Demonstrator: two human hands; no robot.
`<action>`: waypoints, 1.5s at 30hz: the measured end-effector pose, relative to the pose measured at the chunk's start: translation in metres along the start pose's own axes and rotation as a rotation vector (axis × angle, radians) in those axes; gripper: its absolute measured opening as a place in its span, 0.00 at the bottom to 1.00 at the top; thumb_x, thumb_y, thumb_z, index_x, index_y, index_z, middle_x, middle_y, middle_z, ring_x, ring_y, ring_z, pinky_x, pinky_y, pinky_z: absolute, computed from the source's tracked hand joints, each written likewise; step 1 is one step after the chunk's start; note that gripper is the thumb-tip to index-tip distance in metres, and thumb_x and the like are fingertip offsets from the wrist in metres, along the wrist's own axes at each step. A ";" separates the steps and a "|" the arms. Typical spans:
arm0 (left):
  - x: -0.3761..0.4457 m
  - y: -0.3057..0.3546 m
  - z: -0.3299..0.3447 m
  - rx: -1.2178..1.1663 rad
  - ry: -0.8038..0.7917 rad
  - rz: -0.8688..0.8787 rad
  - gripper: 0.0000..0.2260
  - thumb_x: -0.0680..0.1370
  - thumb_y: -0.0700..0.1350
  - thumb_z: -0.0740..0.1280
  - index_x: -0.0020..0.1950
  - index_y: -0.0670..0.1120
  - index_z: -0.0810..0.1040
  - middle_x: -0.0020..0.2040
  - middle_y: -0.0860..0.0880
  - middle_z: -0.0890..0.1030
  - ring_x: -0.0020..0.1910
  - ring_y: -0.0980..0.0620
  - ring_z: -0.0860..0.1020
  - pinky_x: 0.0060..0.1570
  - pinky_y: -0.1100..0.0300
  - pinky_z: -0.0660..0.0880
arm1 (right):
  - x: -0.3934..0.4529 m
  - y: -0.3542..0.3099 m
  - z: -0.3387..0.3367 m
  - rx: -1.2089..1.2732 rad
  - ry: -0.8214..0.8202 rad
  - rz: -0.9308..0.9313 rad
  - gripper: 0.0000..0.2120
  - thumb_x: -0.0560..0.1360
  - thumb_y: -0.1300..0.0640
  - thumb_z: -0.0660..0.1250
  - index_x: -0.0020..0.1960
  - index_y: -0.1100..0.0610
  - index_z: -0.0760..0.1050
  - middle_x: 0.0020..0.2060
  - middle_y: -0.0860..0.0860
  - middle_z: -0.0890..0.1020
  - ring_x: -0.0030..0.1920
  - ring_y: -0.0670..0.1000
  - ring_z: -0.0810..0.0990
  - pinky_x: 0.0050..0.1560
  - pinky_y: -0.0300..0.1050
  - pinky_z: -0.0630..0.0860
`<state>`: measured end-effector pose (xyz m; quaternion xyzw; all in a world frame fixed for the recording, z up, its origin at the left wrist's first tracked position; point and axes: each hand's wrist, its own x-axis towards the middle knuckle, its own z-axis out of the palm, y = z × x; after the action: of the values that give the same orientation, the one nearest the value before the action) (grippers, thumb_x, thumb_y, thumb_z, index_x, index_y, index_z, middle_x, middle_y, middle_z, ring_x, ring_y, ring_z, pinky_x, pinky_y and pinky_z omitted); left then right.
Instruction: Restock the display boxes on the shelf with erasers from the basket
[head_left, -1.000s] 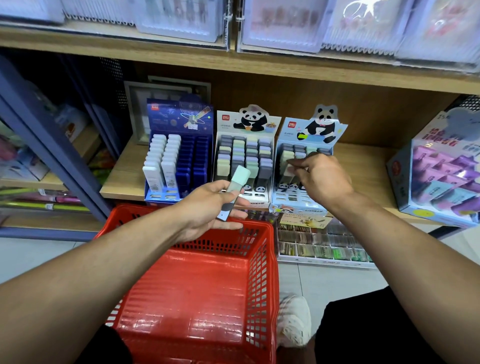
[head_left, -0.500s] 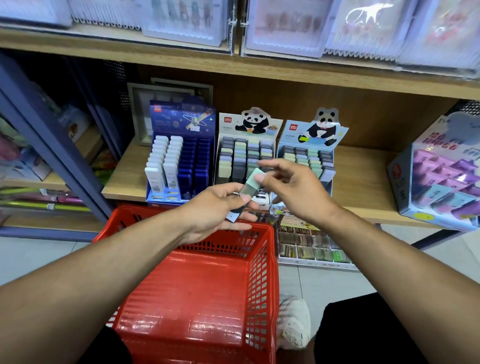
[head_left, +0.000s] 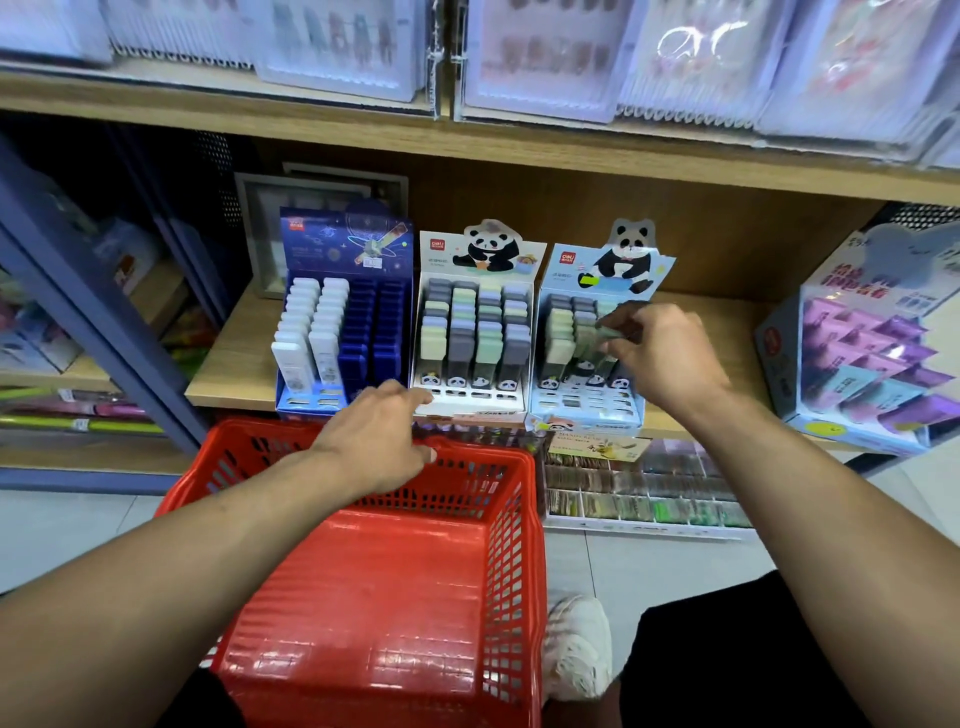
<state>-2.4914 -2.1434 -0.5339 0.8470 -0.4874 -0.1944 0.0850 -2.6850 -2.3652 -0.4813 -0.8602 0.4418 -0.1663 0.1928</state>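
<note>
Red basket below, eraser boxes above

Three display boxes are lined up side by side on the wooden shelf. White and dark blue erasers are kept in the blue box. Rows of green, grey and pale erasers are packed in the middle panda box and the right panda box. A blurred green eraser is pinched by the right hand over the right panda box. Nothing is held by the left hand, whose loose fingers are laid over the far rim of the red basket. No erasers can be seen in the basket.
</note>
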 end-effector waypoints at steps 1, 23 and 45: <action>0.000 0.001 0.003 0.019 -0.037 0.007 0.36 0.76 0.56 0.72 0.79 0.51 0.61 0.74 0.48 0.67 0.73 0.44 0.66 0.70 0.49 0.68 | 0.001 0.002 0.004 -0.015 -0.014 -0.007 0.06 0.77 0.58 0.72 0.53 0.53 0.83 0.43 0.52 0.82 0.53 0.55 0.79 0.45 0.36 0.71; -0.003 0.006 0.019 0.047 -0.116 0.071 0.44 0.77 0.57 0.71 0.83 0.50 0.47 0.82 0.49 0.56 0.81 0.46 0.52 0.78 0.48 0.56 | -0.024 -0.016 0.023 -0.550 -0.233 -0.044 0.33 0.77 0.69 0.54 0.80 0.54 0.56 0.67 0.59 0.71 0.57 0.61 0.79 0.43 0.49 0.70; 0.002 0.000 -0.003 0.193 0.465 0.080 0.36 0.74 0.53 0.72 0.79 0.48 0.63 0.79 0.43 0.60 0.80 0.42 0.53 0.78 0.43 0.53 | -0.029 -0.019 0.033 -0.381 -0.159 -0.057 0.21 0.83 0.49 0.57 0.75 0.53 0.65 0.65 0.55 0.74 0.61 0.60 0.78 0.49 0.51 0.72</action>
<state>-2.4890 -2.1452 -0.5320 0.8531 -0.5042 0.0567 0.1213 -2.6728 -2.3253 -0.5047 -0.9038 0.4241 -0.0166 0.0559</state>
